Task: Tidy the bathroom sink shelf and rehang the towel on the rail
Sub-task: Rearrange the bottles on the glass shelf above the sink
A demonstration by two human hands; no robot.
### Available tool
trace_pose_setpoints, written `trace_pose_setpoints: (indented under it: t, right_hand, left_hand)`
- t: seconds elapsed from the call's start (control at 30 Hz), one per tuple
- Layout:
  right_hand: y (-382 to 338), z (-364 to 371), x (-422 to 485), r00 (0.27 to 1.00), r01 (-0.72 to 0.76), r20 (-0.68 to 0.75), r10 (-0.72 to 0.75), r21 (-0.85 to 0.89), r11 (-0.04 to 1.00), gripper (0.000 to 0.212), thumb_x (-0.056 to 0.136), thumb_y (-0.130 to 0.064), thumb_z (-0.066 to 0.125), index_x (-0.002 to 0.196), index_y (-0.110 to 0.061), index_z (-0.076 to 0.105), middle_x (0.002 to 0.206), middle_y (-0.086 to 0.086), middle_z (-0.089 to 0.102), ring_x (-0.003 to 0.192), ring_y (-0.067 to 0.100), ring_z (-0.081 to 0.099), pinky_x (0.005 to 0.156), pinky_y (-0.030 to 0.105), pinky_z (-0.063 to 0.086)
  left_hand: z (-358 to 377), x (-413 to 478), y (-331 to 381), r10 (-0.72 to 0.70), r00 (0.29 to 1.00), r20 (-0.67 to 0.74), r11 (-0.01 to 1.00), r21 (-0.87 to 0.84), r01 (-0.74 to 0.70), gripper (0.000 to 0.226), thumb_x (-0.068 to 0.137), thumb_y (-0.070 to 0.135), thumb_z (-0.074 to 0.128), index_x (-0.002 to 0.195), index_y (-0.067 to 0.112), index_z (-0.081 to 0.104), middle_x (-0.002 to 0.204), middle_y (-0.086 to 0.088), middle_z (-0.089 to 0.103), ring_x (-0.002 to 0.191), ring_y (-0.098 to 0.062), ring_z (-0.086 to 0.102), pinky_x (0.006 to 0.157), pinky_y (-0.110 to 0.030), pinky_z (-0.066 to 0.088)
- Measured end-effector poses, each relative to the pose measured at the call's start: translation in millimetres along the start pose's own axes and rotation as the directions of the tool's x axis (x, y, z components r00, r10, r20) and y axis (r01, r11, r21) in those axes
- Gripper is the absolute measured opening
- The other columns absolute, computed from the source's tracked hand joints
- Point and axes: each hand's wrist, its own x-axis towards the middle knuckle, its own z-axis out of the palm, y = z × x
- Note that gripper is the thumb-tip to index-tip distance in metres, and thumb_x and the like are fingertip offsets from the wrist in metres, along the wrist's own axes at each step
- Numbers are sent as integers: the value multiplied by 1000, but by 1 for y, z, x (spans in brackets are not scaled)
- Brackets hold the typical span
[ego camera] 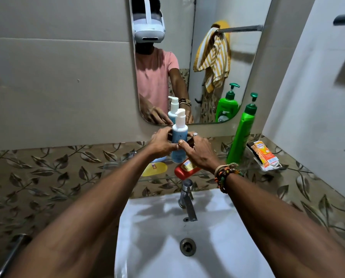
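Both hands, left hand [161, 141] and right hand [200, 151], grip blue pump bottle [179, 137] upright, fingers curled round it, above glass shelf [127, 167] near green bottle [241, 133].

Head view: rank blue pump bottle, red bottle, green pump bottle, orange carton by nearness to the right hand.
1. blue pump bottle: held in the right hand.
2. red bottle: lying just below that hand.
3. green pump bottle: standing further right.
4. orange carton: farthest right.

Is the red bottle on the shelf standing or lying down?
Lying down: the red bottle rests on its side, label up, partly hidden by the right hand.
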Motion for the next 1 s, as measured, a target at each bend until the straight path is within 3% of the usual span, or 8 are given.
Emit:
trace_pose_setpoints:
  t: [0.2,0.37,0.57,0.7,0.8,1.0]
  right_hand:
    - [2,10,2,999,16,29,-16,12,1000,48,96,-48,51,129,-12,56,113,12,70,96,26,65,81,36,52]
    - [1,12,2,999,27,32,-28,31,999,47,95,-48,50,125,-13,57,110,10,70,93,25,65,82,45,56]
    - [4,16,3,998,28,51,-30,38,999,47,96,-47,51,128,-13,56,112,10,69,91,21,63,77,35,53]
    - [3,14,1,999,17,42,-19,52,998,47,94,-48,50,126,-14,57,112,10,69,95,23,64,81,41,55]
    - [3,14,2,999,23,42,-25,55,998,47,96,-47,51,128,-13,55,114,10,68,96,23,64,78,34,52]
    - [2,15,2,999,22,46,-24,47,999,48,96,-47,51,129,-12,55,113,11,68,95,24,64,83,42,56]
  left_hand:
    - [2,1,-10,-41,999,-20,998,36,42,54,73,26,84,119,12,60,117,-4,68,103,-19,63,85,-30,49]
    - [1,1,-15,-46,998,-30,998,43,48,51,73,23,83,117,13,60,115,-4,69,97,-14,61,79,-26,45]
    - [3,1,-17,-59,998,4,998,18,59,50,76,21,81,120,14,58,116,-3,67,99,-17,62,83,-30,48]
    - [4,1,-15,-58,998,7,998,17,58,50,76,21,81,120,13,58,116,-4,67,102,-20,63,91,-39,52]
    - [2,2,-14,-51,999,9,998,26,51,52,77,21,81,122,11,57,119,-6,66,107,-22,62,93,-40,51]
    - [1,2,-13,-55,998,17,997,58,54,54,77,24,80,124,10,56,122,-7,65,109,-24,62,92,-38,51]
